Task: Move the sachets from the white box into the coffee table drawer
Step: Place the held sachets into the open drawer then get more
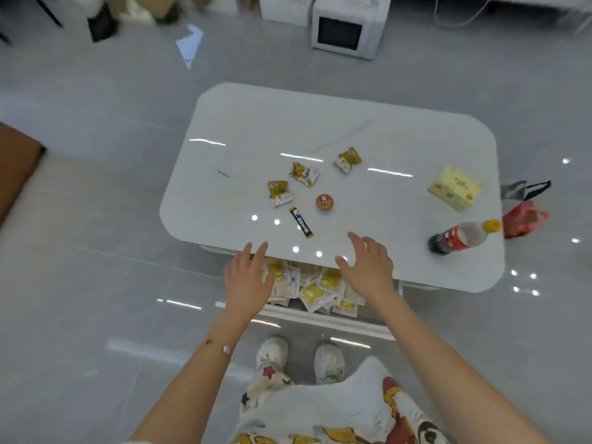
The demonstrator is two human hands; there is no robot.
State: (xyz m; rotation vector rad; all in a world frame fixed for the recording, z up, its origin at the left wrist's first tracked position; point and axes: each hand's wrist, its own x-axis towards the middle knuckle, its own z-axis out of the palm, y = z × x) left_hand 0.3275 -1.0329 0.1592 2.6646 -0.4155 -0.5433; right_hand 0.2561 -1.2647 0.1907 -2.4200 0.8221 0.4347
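Observation:
The coffee table drawer (323,320) stands pulled out below the white table's (243,123) near edge, filled with several yellow-and-white sachets (315,291). My left hand (248,280) hovers over the drawer's left part, fingers straight and empty. My right hand (368,267) is spread over the drawer's right part and the table edge, holding nothing. Three yellow sachets lie on the tabletop: one (279,193) at centre-left, one (304,174) beside it, one (347,159) further right. No white box is in view.
On the table lie a black stick sachet (301,222), a small round orange item (324,202), a pale yellow box (455,187) and a cola bottle (461,236) lying on its side. A microwave (346,27) sits on the floor beyond. Red and grey bags lie right of the table.

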